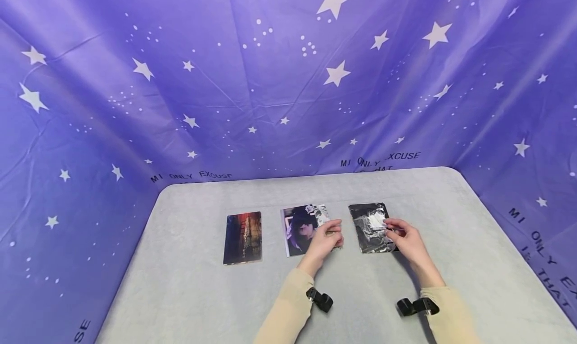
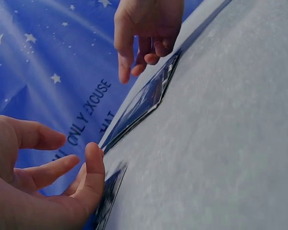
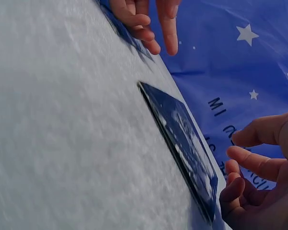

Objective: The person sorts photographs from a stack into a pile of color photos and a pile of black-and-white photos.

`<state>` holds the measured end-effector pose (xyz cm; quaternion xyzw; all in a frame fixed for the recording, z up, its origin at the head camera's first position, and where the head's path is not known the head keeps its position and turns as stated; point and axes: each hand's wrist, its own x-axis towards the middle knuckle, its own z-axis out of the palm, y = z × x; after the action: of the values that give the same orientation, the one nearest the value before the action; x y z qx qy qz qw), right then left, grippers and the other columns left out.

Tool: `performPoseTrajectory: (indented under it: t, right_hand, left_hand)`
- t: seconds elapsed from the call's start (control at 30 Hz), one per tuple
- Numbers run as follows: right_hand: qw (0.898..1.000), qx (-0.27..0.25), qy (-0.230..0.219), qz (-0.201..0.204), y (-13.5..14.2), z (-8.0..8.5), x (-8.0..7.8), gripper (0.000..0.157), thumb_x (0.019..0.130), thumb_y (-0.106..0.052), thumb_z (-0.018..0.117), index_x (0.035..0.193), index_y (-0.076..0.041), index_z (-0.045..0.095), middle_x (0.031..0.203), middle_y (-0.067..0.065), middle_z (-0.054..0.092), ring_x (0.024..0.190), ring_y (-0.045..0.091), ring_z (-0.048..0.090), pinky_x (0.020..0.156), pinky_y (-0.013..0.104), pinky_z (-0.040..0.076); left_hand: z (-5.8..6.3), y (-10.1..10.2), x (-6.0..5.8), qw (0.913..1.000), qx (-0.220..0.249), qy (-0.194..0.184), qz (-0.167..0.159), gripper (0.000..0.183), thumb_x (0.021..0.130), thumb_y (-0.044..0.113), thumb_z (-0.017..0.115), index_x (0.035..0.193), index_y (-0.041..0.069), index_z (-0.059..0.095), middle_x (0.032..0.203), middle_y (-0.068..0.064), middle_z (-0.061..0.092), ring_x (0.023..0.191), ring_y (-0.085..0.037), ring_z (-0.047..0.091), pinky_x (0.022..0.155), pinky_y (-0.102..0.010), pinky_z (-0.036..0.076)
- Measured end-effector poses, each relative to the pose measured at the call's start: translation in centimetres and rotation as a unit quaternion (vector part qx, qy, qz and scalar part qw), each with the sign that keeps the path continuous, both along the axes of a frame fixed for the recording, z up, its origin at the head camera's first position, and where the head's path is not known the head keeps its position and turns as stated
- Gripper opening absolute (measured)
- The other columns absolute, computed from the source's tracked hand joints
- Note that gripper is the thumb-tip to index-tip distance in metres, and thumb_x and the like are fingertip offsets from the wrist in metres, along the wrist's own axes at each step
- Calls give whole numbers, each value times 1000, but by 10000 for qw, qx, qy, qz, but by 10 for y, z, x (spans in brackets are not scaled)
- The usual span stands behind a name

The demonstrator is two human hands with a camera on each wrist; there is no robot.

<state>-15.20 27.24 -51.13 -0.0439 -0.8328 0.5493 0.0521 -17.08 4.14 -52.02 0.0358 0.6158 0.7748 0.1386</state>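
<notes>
Three small piles of glossy photo cards lie in a row across the table. The left pile (image 1: 233, 239) shows a dark scene with red and orange. On the middle pile (image 1: 295, 234) is a purple-toned picture of a dark-haired person; my left hand (image 1: 325, 241) is over its right side and hides part of it. The right pile (image 1: 367, 224) is black and white, and my right hand (image 1: 409, 244) is at its right edge. In the left wrist view, the left hand (image 2: 48, 177) has loosely bent, parted fingers. Nothing shows between the right hand's fingers (image 3: 257, 163).
The grey cloth-topped table (image 1: 180, 294) has rounded far corners. Purple curtain fabric (image 1: 270, 83) with white stars and lettering hangs behind it and at both sides. Each wrist wears a black strap with a camera, such as the left wrist camera (image 1: 321, 300).
</notes>
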Motion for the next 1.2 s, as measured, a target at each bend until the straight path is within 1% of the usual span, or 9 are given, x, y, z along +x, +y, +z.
performPoseTrajectory:
  t: [0.1, 0.27, 0.4, 0.5, 0.57, 0.73, 0.9, 1.0, 1.2]
  right_hand:
    - [9999, -146, 57, 33, -5, 2, 0, 33, 88, 3, 62, 118, 14, 57, 101, 17, 63, 73, 1, 50, 61, 17, 43]
    - [9991, -333, 214, 124, -14, 3, 2, 29, 87, 5, 61, 115, 15, 59, 95, 15, 62, 68, 3, 48, 58, 18, 41]
    - [9986, -386, 271, 220, -22, 1, 3, 28, 87, 6, 60, 113, 15, 60, 94, 16, 63, 70, 3, 48, 61, 17, 42]
    - [9978, -511, 253, 324, -29, -1, 3, 28, 87, 7, 59, 114, 15, 59, 96, 19, 63, 73, 3, 50, 63, 17, 43]
    - [9974, -587, 234, 360, -33, -1, 3, 29, 87, 8, 58, 114, 16, 59, 98, 21, 63, 74, 3, 51, 65, 16, 43]
    - [9958, -796, 197, 408, -44, -1, 3, 29, 87, 9, 57, 116, 16, 58, 103, 27, 62, 77, 1, 54, 69, 14, 45]
    - [9938, -894, 240, 609, -56, -1, 2, 30, 88, 8, 57, 117, 15, 57, 105, 29, 60, 83, 2, 57, 73, 13, 46]
    - [9915, -1011, 251, 785, -64, -1, 1, 32, 87, 10, 57, 119, 16, 56, 107, 30, 59, 86, 3, 59, 75, 14, 47]
    - [9882, -1064, 154, 1090, -78, 1, 0, 38, 86, 10, 59, 123, 14, 54, 112, 32, 58, 87, 7, 59, 70, 16, 48]
  left_hand:
    - [-1, -8, 2, 9999, 7, -18, 146, 45, 82, -16, 49, 126, -20, 47, 111, -35, 51, 73, -13, 56, 76, -38, 56]
    - [-6, -18, 3, 9985, 128, -74, 537, 41, 84, -14, 50, 125, -17, 51, 109, -29, 55, 74, -16, 60, 73, -32, 56]
    - [-6, -27, 5, 9968, 236, -9, 767, 39, 85, -12, 51, 124, -16, 52, 108, -27, 56, 73, -15, 60, 72, -30, 56]
    - [-3, -37, 7, 9956, 275, 37, 892, 39, 85, -13, 51, 123, -18, 51, 108, -30, 56, 74, -14, 60, 72, -31, 55]
    - [4, -45, 10, 9952, 280, 14, 941, 39, 85, -14, 50, 123, -19, 50, 109, -33, 54, 75, -16, 60, 74, -34, 55]
    - [18, -64, 17, 9941, 216, -4, 1059, 39, 85, -15, 48, 124, -21, 47, 114, -39, 49, 79, -19, 61, 76, -34, 55]
    - [5, -81, 13, 9911, 218, -23, 1309, 40, 86, -14, 47, 126, -19, 47, 114, -36, 51, 82, -21, 62, 73, -28, 54]
    - [-4, -90, 11, 9885, 193, -54, 1500, 40, 87, -13, 47, 127, -17, 47, 113, -31, 53, 80, -17, 61, 72, -25, 54]
    - [-6, -110, 9, 9825, 84, -8, 1859, 41, 87, -14, 47, 127, -18, 46, 113, -31, 53, 77, -13, 61, 71, -24, 54]
